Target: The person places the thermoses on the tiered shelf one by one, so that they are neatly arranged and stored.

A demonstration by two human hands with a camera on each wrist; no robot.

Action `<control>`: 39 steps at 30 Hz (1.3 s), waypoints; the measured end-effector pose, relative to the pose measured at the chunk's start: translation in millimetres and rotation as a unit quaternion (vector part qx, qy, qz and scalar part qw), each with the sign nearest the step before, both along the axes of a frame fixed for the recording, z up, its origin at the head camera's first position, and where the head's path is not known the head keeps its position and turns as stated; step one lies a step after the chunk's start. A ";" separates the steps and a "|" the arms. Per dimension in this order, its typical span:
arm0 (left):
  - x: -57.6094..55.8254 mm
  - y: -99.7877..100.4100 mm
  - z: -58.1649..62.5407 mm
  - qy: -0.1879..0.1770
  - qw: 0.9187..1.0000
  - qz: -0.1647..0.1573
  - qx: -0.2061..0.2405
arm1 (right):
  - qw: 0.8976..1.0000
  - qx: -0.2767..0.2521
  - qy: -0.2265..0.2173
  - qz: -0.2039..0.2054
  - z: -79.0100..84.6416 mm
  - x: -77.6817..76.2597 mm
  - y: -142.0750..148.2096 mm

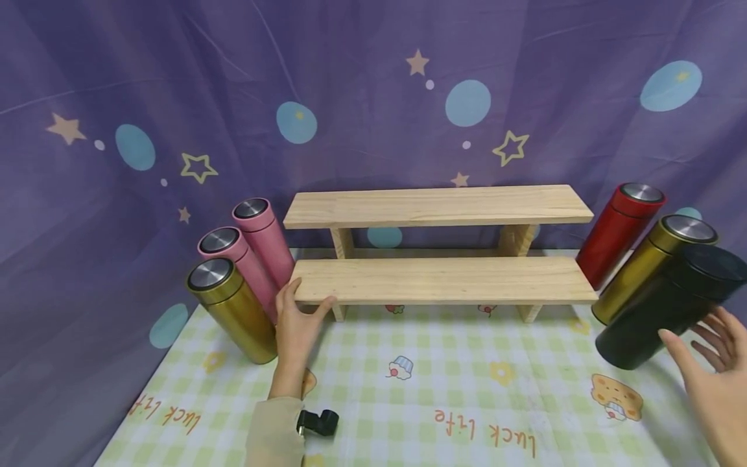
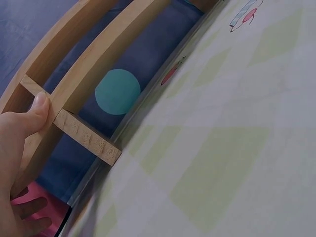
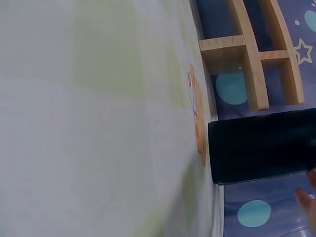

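Head view: a two-tier wooden shelf [image 1: 443, 282] is seen mid-frame on a checked cloth [image 1: 449, 370], w/ a purple curtain [image 1: 373, 52] behind. The L front corner of its lower board is pinched btwn thumb & index of the L hand [image 1: 299, 327], left of ctr. At left, a rear pink bottle [image 1: 270, 240], a 2nd pink bottle [image 1: 249, 263] & a gold bottle [image 1: 239, 314] are lined up; at right, a red bottle [image 1: 614, 240], another gold bottle [image 1: 639, 275] & a black bottle [image 1: 659, 308], the last nearest. By the black bottle, R edge of frame, the R hand [image 1: 714, 370] is held w/ fingers spread & loosely bent; whether contact is made can't be told.

L wrist view: the thumb is shown pressed on the board's front edge, & the other fingers, hidden in head view, are seen loose at lower left, next to pink.

R wrist view: only a few fingertips are caught at R edge, lower right; the shelf's R-end supports are shown more clearly, upper right.
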State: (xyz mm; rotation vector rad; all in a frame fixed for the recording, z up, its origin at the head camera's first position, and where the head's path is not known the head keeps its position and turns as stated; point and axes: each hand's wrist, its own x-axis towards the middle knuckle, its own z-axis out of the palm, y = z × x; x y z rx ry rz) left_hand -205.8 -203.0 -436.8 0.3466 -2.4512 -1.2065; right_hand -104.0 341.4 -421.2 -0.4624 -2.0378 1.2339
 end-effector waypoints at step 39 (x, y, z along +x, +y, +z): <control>0.7 0.2 -0.1 -0.019 1.000 -0.001 0.011 | 0.999 0.005 0.027 0.022 7.6 -15.7 0.5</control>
